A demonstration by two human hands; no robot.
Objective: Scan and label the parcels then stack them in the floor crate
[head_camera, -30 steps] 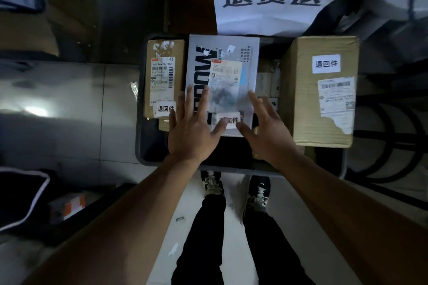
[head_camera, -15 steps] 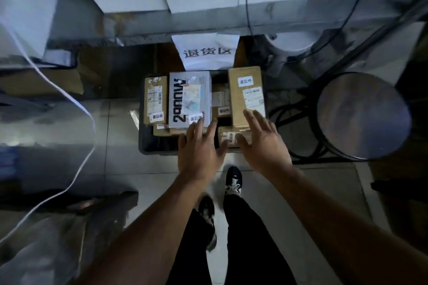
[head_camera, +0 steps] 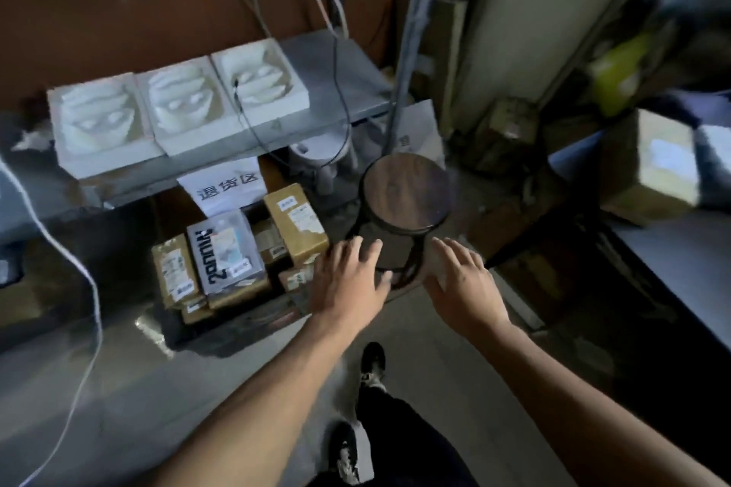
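Parcels (head_camera: 225,249) sit packed in floor crate (head_camera: 237,324), left of stool (head_camera: 405,194); labels blurred, we can't read them. Our left hand (head_camera: 350,283) and right hand (head_camera: 461,283) spread flat, holding nothing, before stool.

Labelled cardboard parcels (head_camera: 294,223) lie packed in the dark plastic floor crate (head_camera: 237,330), left of the round wooden-topped stool (head_camera: 405,192), under the grey metal shelf (head_camera: 336,67).

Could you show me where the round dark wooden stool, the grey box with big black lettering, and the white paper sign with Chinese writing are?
Round dark wooden stool (head_camera: 406,192): head view, middle of its seat top.
Grey box with big black lettering (head_camera: 227,253): head view, on its top face.
White paper sign with Chinese writing (head_camera: 228,186): head view, on the printed characters.
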